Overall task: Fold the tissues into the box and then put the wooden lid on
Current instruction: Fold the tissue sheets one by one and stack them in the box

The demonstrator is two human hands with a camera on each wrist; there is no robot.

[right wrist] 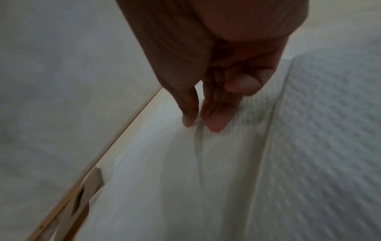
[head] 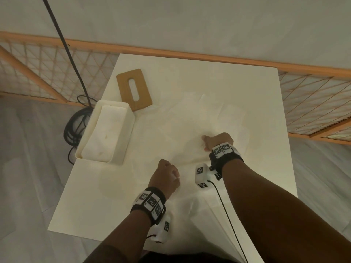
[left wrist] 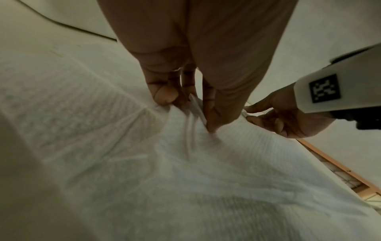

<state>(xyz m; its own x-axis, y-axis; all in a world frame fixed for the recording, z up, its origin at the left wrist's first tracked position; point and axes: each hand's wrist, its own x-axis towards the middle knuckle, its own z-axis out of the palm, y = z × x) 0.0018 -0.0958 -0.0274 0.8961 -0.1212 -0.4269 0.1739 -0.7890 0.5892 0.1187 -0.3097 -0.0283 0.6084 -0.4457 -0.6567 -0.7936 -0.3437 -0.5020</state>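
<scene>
Both our hands, left hand [head: 167, 177] and right hand [head: 218, 141], pinch one thin white embossed tissue [head: 190, 126] mid-frame; uneven pulling could tear or crumple it.

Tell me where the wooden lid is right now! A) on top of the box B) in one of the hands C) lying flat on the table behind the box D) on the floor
C: the wooden lid lies flat on the table just behind the open box, and neither hand touches it.
</scene>
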